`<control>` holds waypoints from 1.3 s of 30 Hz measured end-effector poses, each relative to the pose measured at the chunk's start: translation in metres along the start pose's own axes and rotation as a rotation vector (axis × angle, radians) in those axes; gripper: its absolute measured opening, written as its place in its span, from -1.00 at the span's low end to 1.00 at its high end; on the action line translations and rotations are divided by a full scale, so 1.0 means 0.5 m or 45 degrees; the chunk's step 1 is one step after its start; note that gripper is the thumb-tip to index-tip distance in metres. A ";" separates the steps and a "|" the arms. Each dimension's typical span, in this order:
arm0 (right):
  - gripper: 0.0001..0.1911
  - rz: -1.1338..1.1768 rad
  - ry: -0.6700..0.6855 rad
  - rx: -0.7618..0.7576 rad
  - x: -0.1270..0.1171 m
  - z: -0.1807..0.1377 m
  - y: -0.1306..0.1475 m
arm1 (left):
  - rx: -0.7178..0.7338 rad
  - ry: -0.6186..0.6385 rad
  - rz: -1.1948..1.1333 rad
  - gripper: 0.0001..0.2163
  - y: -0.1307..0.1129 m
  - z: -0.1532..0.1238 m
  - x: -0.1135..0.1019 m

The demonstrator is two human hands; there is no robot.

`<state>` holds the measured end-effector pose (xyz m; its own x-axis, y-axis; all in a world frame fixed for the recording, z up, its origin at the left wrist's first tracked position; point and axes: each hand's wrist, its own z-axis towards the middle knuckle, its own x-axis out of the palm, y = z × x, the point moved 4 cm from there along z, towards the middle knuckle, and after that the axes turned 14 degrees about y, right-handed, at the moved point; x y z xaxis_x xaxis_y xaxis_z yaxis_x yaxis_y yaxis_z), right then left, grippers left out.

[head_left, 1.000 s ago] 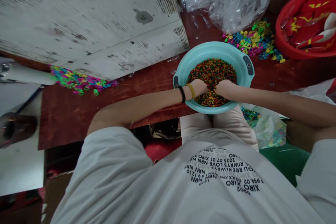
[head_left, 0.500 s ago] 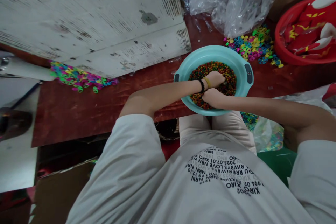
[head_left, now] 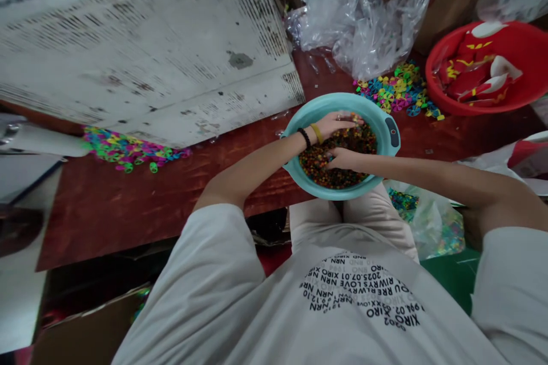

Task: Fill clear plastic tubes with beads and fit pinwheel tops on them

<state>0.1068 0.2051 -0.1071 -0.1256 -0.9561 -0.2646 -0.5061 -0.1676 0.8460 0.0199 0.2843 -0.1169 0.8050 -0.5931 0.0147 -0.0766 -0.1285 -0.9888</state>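
A light blue basin with dark grey handle grips stands at the table's front edge, above my knees. Small red, orange, yellow and green beads fill its lower part. My left hand, wearing a black bracelet and a yellow band at the wrist, is over the far side of the beads with its fingers stretched out. Some beads lie at or near its fingertips. Nearer to me, my right hand touches the beads with fingers apart, their tips partly hidden.
The dark red table bears piles of colourful plastic pieces to the left and more pieces to the right. A red basin holds red and white items. A large white board and clear plastic bags stand behind.
My hands were closed and pushed together in the beads; they have now spread their fingers and moved apart, the left one raised a little. The view has shifted slightly.
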 end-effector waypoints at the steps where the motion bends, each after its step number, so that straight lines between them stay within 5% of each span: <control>1: -0.75 0.086 0.015 0.005 -0.004 -0.015 -0.007 | 0.019 -0.036 -0.145 -0.75 -0.010 -0.013 -0.004; 7: -0.76 0.761 0.048 -0.054 -0.053 -0.104 -0.024 | 0.025 -0.236 -0.466 -0.78 -0.079 -0.094 -0.028; 14: -0.63 0.745 -0.137 -0.214 -0.128 -0.131 -0.028 | 0.046 -0.415 -0.123 -0.75 -0.091 -0.150 -0.042; 18: -0.70 0.302 -0.300 -0.101 -0.160 -0.110 -0.035 | 0.041 -0.404 0.313 -0.71 -0.087 -0.162 -0.052; 21: -0.76 -0.474 -0.380 0.055 -0.182 -0.087 -0.023 | -0.110 -0.324 0.855 -0.78 -0.086 -0.170 -0.051; 25: -0.68 -1.401 -0.279 0.172 -0.169 -0.036 -0.001 | -0.331 -0.327 1.448 -0.73 -0.075 -0.181 -0.037; 28: -0.63 -1.669 -0.165 0.161 -0.133 0.013 0.004 | -0.322 -0.452 1.433 -0.71 -0.066 -0.184 -0.040; 34: -0.62 -1.727 0.034 -0.087 -0.042 0.089 0.015 | -0.006 -0.906 0.967 -0.73 -0.069 -0.193 -0.093; 39: -0.62 -1.679 0.186 -0.308 0.026 0.093 0.029 | 0.019 -0.896 0.861 -0.77 -0.070 -0.187 -0.097</control>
<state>0.0582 0.2014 -0.1196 0.4330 -0.0645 -0.8991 -0.0142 -0.9978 0.0648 -0.0717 0.2432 -0.0690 0.7617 0.0729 -0.6438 -0.6479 0.0774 -0.7578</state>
